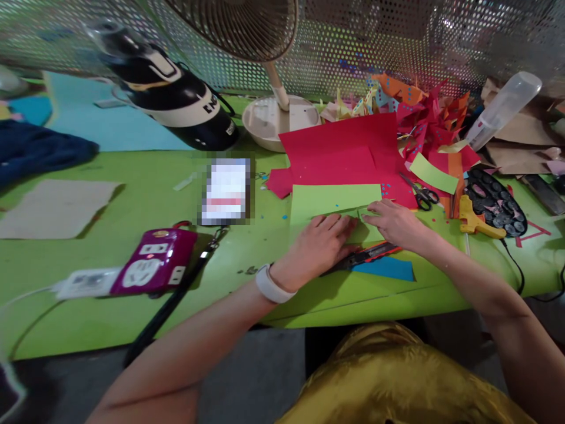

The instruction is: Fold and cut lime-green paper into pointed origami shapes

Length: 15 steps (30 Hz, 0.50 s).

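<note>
A light green sheet of paper (338, 197) lies on the green table, with a raised or folded edge near its front. My left hand (324, 238), with a white band on the wrist, bends its fingers over that edge and is closed on the paper. From the right, my right hand (397, 222) pinches the same edge, thumb and fingers close together. Part of the sheet is hidden under both hands. Just in front of them lies a utility knife (373, 253) with orange edges, partly over a blue paper piece (388, 269). Behind the sheet is red paper (339, 150).
Scissors (422, 194), a yellow glue gun (477, 221) and a black palette (497, 203) are at right. Coloured scraps (424, 112) pile up behind. A fan (282, 118), a bottle (176, 100), a phone (226, 189) and a purple power socket (154, 262) stand or lie left.
</note>
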### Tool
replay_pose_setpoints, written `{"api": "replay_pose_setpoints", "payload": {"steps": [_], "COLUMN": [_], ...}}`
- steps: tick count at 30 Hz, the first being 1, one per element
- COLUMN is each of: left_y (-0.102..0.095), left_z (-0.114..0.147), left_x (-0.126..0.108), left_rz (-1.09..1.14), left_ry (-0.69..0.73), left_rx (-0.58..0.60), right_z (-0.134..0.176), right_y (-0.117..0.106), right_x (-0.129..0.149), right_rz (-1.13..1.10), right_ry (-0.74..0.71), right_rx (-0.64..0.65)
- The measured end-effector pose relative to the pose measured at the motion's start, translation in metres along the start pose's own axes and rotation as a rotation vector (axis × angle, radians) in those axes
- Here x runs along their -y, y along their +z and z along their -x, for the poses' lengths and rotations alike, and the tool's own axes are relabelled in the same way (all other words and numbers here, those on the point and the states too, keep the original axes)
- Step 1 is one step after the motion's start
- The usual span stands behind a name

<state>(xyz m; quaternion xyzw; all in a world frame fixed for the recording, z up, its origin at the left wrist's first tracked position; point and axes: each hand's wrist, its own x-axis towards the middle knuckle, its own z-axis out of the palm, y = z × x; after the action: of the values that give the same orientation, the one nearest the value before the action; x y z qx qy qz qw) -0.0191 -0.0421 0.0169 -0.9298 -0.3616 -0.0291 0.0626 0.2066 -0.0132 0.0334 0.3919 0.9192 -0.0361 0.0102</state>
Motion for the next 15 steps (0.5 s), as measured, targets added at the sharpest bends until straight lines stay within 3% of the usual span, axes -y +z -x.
{"api": "replay_pose_setpoints", "payload": {"steps": [15], "left_y": [-0.0016], "left_z": [-0.0021], "left_x": [0.0054], "left_rz": [0.117], "left_ry": [-0.028], "left_rx": [0.037], "right_z": [-0.0008], "right_y": [-0.0049], "right_x": [0.0042], "right_rz": [0.001], "right_ry": [0.037], "right_rx": [0.038]}}
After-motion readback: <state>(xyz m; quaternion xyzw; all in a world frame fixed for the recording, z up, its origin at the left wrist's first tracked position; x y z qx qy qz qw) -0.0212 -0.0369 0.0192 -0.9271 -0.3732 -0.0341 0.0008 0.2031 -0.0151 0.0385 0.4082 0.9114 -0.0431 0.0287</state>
